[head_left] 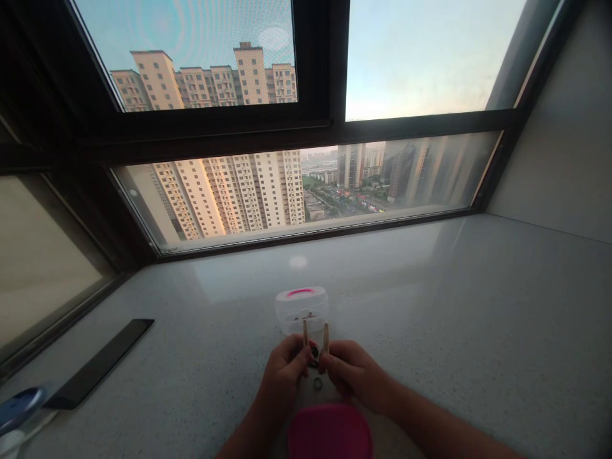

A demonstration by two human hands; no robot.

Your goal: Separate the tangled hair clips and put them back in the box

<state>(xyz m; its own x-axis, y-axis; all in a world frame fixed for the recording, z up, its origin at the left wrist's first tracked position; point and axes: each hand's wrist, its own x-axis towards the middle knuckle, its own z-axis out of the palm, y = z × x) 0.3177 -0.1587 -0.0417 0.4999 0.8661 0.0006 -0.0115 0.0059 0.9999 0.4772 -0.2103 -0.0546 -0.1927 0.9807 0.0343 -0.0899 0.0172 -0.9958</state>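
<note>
My left hand [287,360] is closed on a slim pale wooden stick [305,331] that stands upright from the fingers. Beside it, my right hand [351,366] pinches a second pale stick [326,336], also upright. Between the fingertips shows a small dark round thing [314,352]; I cannot tell which hand touches it. A small ring-shaped piece [318,384] lies on the counter just below the hands. Right behind the sticks stands a clear plastic box [282,312] with a pink handle, and small dark bits show in it. Nearest to me is a bright pink lid-like piece [329,432].
The pale speckled counter [454,331] runs back to a dark window frame [315,236]. On the left lie a long dark flat bar [102,363] and a blue round object [21,408] with a white cable. A wall [559,146] rises at the right.
</note>
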